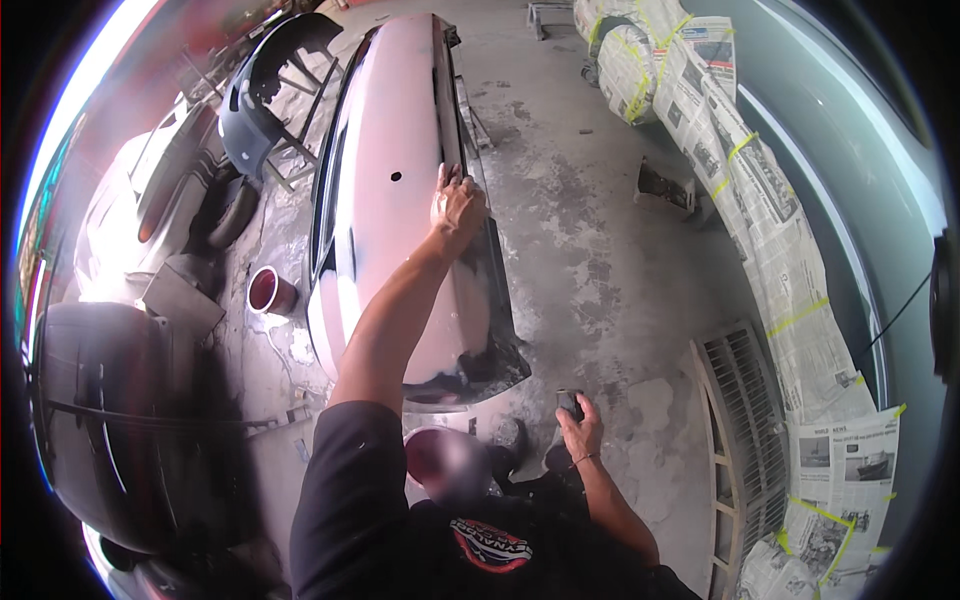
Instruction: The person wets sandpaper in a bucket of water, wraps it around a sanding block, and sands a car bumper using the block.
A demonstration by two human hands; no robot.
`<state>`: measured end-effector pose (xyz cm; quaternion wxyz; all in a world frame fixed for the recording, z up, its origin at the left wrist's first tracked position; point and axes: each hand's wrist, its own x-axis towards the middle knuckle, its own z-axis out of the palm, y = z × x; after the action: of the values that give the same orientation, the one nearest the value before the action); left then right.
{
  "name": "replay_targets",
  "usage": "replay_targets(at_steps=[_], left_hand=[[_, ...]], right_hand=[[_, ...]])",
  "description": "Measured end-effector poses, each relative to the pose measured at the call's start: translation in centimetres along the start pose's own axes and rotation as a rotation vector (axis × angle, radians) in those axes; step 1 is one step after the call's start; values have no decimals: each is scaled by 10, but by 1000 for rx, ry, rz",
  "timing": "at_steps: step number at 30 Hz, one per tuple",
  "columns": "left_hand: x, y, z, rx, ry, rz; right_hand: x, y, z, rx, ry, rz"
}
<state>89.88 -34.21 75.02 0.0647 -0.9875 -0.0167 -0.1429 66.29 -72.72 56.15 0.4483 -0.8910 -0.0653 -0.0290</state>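
Observation:
A long car bumper (385,240), pinkish on top with dark edges and a round hole, stretches away in front of me. My left hand (460,208) reaches far across it, its bent fingers closed on the bumper near its right edge. Whether anything small is under those fingers is hidden. Low on the right, apart from the bumper's near end, my right hand (582,428) is closed around a small dark block (569,403), held between thumb and fingers.
A reddish bucket (428,455) stands by my legs, and a smaller reddish pail (270,291) left of the bumper. Further left are a black bumper (262,95) on a stand and a dark car panel (105,430). At right, a slatted grille (742,440) lies beside newspaper-masked bodywork (770,230).

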Motion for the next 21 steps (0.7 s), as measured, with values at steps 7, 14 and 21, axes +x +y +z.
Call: replay_targets(at_steps=[7, 14, 21], left_hand=[[-159, 82, -13, -284, 17, 230], [-257, 36, -62, -173, -117, 139], [-227, 10, -60, -92, 135, -83]], right_hand=[[136, -72, 36, 430, -207, 64], [211, -194, 81, 345, -252, -341], [113, -167, 78, 265, -79, -433]])
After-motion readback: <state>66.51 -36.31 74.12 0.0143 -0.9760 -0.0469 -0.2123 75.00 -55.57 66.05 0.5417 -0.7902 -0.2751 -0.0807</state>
